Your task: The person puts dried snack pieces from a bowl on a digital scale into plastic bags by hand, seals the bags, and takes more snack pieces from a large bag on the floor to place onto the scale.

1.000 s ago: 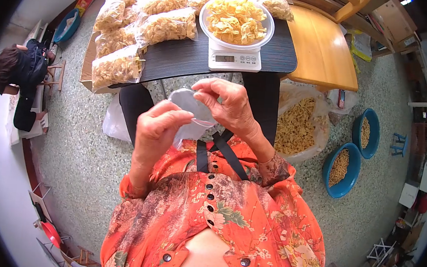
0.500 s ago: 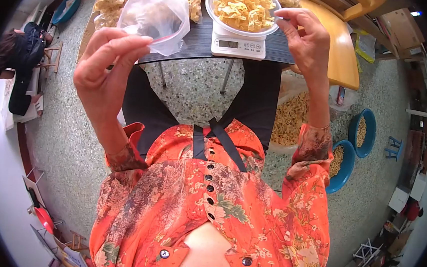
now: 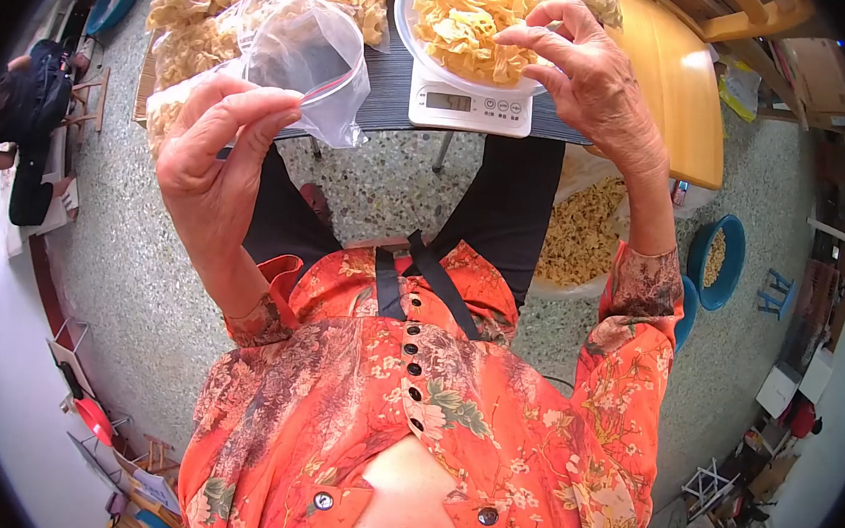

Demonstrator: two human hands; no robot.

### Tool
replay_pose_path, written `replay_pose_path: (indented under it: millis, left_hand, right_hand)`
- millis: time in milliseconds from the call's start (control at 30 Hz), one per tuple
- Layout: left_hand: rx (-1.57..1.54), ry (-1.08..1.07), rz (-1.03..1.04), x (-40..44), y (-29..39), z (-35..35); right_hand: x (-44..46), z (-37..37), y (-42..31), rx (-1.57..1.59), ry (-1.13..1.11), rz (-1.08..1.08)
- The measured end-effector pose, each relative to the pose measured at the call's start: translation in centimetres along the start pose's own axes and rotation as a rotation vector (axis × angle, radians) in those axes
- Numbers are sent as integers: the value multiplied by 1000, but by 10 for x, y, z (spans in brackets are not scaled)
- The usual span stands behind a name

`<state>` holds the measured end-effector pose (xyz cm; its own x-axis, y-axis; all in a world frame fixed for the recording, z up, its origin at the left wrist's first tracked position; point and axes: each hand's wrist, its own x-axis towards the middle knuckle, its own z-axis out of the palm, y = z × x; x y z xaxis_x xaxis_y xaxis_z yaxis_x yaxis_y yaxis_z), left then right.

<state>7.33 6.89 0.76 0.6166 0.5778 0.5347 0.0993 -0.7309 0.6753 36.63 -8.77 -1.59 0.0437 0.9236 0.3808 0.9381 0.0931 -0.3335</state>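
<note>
My left hand [image 3: 216, 144] pinches the rim of a clear plastic zip bag [image 3: 309, 62], its mouth held open. Just right of the bag, a white bowl [image 3: 408, 27] heaped with yellow, curled dried pieces [image 3: 481, 20] rests on a white digital kitchen scale [image 3: 502, 111]. Over the bowl's right side is my right hand [image 3: 591, 74], thumb and fingers apart, the fingertips at the edge of the heap. Nothing shows held between them.
Filled clear bags [image 3: 194, 8] of similar pieces crowd the table's [image 3: 389, 83] left and back. Right of it stands a yellow wooden surface [image 3: 664, 94]. On the floor are a large open bag [image 3: 584, 232], blue basins [image 3: 725, 268] and a small blue stool [image 3: 775, 294]. Another person [image 3: 46, 125] sits at far left.
My right hand has moved left from the bowl's rim to over the dried pieces. The zip bag stays in my left hand. The whole view has shifted slightly.
</note>
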Motion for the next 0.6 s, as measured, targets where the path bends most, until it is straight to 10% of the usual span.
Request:
replay_pose_path:
  millis: [600]
  left_hand:
    - [34, 34, 5, 1, -3, 0]
  right_hand:
    - [-3, -2, -6, -6, -17, 40]
